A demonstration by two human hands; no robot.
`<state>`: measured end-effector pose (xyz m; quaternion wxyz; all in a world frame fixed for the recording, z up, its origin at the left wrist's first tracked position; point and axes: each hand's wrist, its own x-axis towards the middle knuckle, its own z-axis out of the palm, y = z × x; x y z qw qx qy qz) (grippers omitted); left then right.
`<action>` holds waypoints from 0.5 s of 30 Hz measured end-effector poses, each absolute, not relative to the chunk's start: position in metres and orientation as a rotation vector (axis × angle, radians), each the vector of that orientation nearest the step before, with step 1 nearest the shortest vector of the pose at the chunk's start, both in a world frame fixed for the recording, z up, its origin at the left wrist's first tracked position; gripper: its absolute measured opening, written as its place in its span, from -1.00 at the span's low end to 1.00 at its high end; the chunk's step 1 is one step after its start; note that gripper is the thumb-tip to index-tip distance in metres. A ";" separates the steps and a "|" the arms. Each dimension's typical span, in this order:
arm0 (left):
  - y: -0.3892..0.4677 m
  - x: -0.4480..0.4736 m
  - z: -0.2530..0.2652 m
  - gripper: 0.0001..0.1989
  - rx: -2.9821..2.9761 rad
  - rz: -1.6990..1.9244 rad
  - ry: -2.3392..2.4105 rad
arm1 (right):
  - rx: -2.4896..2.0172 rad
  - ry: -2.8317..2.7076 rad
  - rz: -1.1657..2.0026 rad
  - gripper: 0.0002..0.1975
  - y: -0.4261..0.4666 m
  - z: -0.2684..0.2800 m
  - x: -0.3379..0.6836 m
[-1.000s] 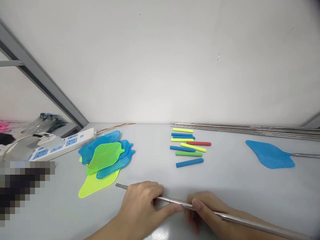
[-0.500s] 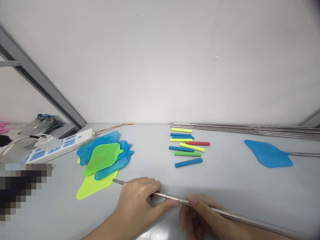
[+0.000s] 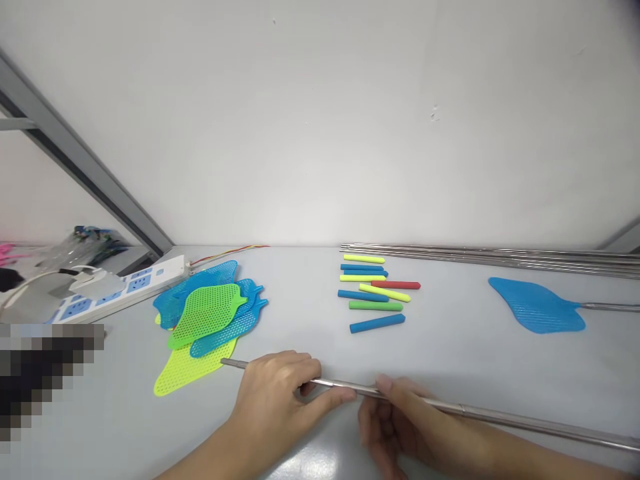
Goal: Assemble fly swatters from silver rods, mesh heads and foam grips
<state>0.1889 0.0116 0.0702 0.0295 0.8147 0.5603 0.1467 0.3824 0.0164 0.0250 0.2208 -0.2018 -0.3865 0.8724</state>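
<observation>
A long jointed metal rod [image 3: 505,417] runs across both hands, its thin grey tip over the lower yellow swatter head. My left hand [image 3: 280,393] is closed around the rod near that tip, thumb stretched along it. Farther right, my right hand [image 3: 400,413] pinches the rod between thumb and fingers; its other fingers are curled below. Left of the hands lie perforated fly swatter heads: a green one [image 3: 207,315], several blue ones [image 3: 235,332] and a yellow one [image 3: 187,370]. At the right rests a blue swatter head [image 3: 537,305] joined to a metal rod [image 3: 610,307].
Several coloured plastic sleeves, including a red one [image 3: 400,285] and a blue one [image 3: 377,324], lie mid-table. Thin metal rods [image 3: 490,257] lie along the wall. A white power strip [image 3: 165,272] with a plug stands at the left, beside a grey frame post [image 3: 85,153].
The rod has swung slightly, its right end rising toward level and its left tip shifting a little left. Both hands keep their grip in nearly the same place.
</observation>
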 end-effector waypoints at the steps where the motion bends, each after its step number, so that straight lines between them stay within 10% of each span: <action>1: 0.012 0.189 0.070 -0.44 2.510 0.445 1.726 | -0.560 -1.063 2.406 -0.32 0.016 0.025 0.382; 15: 0.013 0.188 0.069 -0.44 2.504 0.437 1.710 | -0.606 -1.071 2.389 -0.33 0.016 0.033 0.382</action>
